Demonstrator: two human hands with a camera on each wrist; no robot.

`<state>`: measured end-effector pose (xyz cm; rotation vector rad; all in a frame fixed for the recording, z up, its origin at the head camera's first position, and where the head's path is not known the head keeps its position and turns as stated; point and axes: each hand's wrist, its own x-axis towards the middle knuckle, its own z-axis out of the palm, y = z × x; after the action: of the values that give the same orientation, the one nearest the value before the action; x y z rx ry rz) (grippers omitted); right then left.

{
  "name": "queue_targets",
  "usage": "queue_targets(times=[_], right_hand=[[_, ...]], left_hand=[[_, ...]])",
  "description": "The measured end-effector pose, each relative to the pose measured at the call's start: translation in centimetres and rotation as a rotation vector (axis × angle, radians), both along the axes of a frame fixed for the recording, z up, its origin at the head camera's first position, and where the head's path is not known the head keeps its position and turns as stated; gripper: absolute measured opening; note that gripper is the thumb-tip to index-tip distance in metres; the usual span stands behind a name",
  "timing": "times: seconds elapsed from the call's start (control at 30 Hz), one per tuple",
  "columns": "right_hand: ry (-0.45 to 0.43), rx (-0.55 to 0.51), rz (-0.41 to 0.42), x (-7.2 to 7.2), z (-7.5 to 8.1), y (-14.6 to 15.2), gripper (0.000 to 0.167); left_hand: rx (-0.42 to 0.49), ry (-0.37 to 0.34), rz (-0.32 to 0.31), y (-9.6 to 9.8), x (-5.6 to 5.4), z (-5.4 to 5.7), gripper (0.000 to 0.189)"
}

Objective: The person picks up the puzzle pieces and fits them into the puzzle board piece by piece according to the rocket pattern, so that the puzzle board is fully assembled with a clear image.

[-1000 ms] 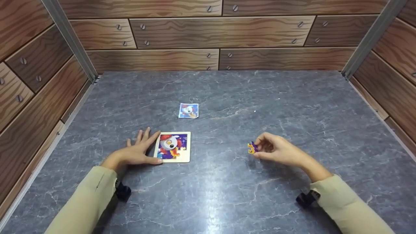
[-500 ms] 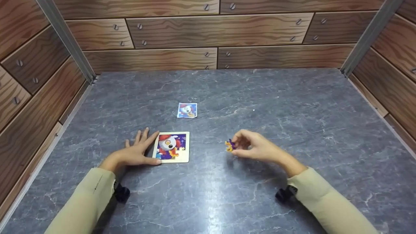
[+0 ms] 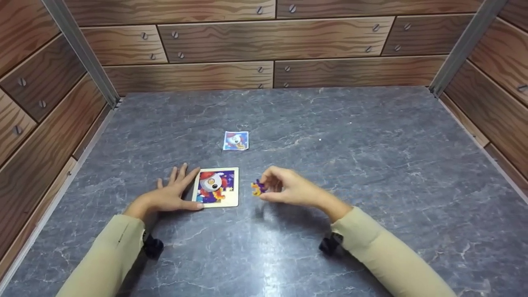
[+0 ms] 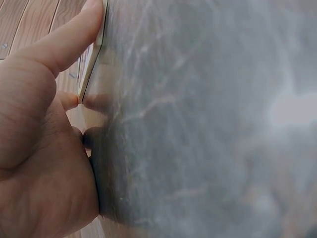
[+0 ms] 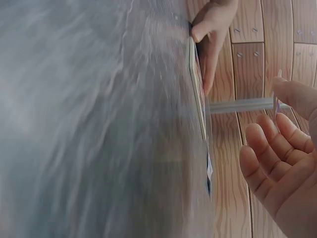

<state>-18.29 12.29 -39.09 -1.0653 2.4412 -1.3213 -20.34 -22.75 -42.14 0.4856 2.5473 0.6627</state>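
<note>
A jigsaw puzzle board (image 3: pixel 229 201) with a cream frame lies on the table, partly filled with a red, white and purple picture. Its lower right corner shows bare cream backing. My left hand (image 3: pixel 168 195) rests against the board's left side, fingers spread, thumb on the lower left corner. Just right of the board, my right hand (image 3: pixel 288 187) pinches a purple and yellow puzzle piece (image 3: pixel 258 188) between thumb and forefinger, above the table. In the right wrist view the puzzle piece (image 5: pixel 276 101) appears edge-on, and the right hand's other fingers (image 5: pixel 270 148) are loosely bent.
Behind the board lies a small printed picture card (image 3: pixel 236 140) with a similar design. The grey marbled table (image 3: pixel 371 165) is bounded by wood-patterned walls (image 3: pixel 214 76) at the back and sides. A tiny white speck (image 3: pixel 319 140) sits right of the card.
My right hand has moved left across the table with the puzzle piece, from well right of the board to close beside it. My left hand has stayed at the board.
</note>
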Motion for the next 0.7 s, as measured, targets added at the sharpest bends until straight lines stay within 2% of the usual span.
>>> queue_targets(times=[0.33,0.7], right_hand=[[0.03,0.086,-0.031,-0.9,-0.3,-3.5,0.028],[0.01,0.161,-0.022,-1.9,-1.4,-6.2,0.028]], left_hand=[[0.021,0.013,-0.009,-0.1,0.1,-0.1,0.105],[0.031,0.013,-0.007,0.0,0.1,-0.1,0.105]])
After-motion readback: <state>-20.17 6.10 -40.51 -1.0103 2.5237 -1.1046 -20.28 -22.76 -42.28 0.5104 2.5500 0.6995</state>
